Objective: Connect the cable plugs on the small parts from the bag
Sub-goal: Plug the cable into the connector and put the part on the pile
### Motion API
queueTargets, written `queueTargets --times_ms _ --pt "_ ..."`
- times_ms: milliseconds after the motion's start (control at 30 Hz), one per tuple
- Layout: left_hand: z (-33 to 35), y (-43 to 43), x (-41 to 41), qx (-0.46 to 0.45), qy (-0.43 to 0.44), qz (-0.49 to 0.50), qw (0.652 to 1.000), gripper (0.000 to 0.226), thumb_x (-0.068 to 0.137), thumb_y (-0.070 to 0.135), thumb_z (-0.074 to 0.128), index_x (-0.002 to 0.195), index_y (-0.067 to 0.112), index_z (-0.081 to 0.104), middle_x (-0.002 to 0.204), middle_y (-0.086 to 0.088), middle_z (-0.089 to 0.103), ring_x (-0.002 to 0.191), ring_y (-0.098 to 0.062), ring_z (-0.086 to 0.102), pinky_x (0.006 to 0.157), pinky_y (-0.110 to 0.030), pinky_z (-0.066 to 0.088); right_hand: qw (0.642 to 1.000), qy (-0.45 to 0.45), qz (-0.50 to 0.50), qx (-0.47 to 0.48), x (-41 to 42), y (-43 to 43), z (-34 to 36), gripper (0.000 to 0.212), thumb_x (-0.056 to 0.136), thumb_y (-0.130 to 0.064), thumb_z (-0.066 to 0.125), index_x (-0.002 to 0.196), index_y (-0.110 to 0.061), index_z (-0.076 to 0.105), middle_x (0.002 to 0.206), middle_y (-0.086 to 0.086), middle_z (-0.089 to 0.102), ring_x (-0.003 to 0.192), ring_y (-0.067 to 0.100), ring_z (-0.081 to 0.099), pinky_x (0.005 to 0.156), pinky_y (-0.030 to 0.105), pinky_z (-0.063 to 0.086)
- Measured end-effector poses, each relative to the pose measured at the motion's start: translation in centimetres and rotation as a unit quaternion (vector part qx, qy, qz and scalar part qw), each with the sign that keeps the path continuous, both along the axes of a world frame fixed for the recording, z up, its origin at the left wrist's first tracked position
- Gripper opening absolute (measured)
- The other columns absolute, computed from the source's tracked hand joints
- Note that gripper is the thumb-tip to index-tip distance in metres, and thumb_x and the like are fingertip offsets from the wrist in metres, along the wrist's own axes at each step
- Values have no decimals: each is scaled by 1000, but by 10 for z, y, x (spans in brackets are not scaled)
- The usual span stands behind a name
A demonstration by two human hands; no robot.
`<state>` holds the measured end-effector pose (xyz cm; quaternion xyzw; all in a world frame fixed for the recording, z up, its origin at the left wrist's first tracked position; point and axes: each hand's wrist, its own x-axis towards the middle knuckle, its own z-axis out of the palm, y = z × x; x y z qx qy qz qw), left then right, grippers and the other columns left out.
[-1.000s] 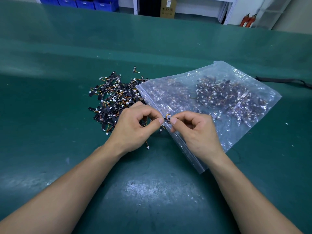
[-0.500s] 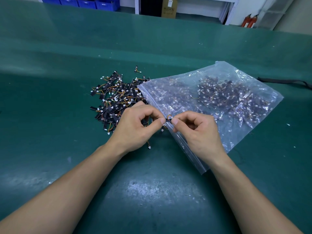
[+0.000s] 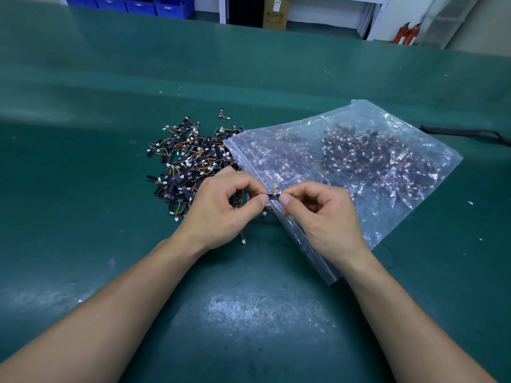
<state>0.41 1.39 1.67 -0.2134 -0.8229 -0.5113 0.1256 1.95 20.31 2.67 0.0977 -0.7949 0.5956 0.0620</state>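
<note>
One small black part (image 3: 273,196) with a looped orange-red cable is held between both hands just above the green mat. My left hand (image 3: 221,211) pinches its left end with thumb and forefinger. My right hand (image 3: 323,217) pinches the right end, where the cable loop curls up. A pile of several such black parts with white plugs (image 3: 188,164) lies on the mat behind my left hand. A clear plastic bag (image 3: 304,150) holding several more parts lies to the right, partly under my right hand.
The green mat (image 3: 249,313) covers the whole bench. A loose white plug on a cable (image 3: 243,241) lies by my left wrist. A black strap (image 3: 464,132) lies at the far right. Blue bins (image 3: 143,5) and shelving stand beyond the bench.
Both hands keep pinching the same small part between them; they hold almost the same place over the bag's edge, with only slight finger movement.
</note>
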Motion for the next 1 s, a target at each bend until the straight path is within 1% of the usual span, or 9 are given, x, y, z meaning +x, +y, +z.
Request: queueTargets --times_ms 167,300,500,567,667,733,833,900,1000 --pt "1 1 1 -2 9 10 1000 10 85 18 67 75 21 68 71 10 64 74 -14 50 69 -26 42 1000 -12 -1 -20 0 0 0 20 90 -9 73 77 -25 75 71 5 72 62 19 58 59 31 45" --pt "2 1 1 -3 6 7 1000 10 84 17 67 75 21 68 72 10 64 75 -12 50 70 -25 42 1000 1 4 -7 0 -1 1 25 90 -5 73 75 -25 74 68 0 71 61 14 57 58 29 46" --pt "2 0 2 0 2 0 1000 15 84 33 63 77 21 70 73 10 65 76 -15 51 71 -27 43 1000 10 7 2 -1 1 1 23 90 -5 72 74 -22 74 68 2 71 60 18 55 57 35 45" --pt "2 0 1 1 2 2 1000 12 84 30 65 76 22 69 73 11 65 76 -15 51 71 -27 43 1000 16 6 2 -1 2 -1 21 89 -5 73 75 -21 75 68 1 71 60 19 55 56 38 45" --pt "1 1 0 -3 15 9 1000 10 85 19 68 75 22 69 72 9 65 75 -14 51 71 -29 44 1000 21 0 5 -1 2 -2 16 84 -14 77 78 -28 75 70 -1 71 57 19 50 51 37 41" --pt "1 0 -1 -1 23 20 1000 10 85 17 68 76 19 70 71 12 64 75 -15 52 71 -29 44 1000 21 -2 11 -2 4 -4 9 78 -24 77 80 -32 73 69 -4 68 52 12 44 47 28 36" --pt "2 -2 -2 13 10 34 999 11 85 17 67 75 21 69 69 19 61 74 -15 51 69 -26 41 990 35 -25 133 -5 11 -8 27 68 -32 88 84 -36 68 71 -15 64 47 4 45 52 12 35" --pt "2 -3 -2 14 8 32 999 12 84 18 67 74 25 67 69 20 61 74 -14 51 69 -24 41 972 42 -37 228 -7 15 -9 34 65 -30 92 87 -39 67 73 -17 65 55 -1 53 56 14 36" --pt "2 -1 -1 -4 28 20 999 13 84 18 69 75 27 66 69 18 62 75 -13 52 70 -25 42 966 38 -65 249 -9 18 -10 26 70 -25 85 87 -37 69 71 -23 66 57 -4 55 58 21 40"
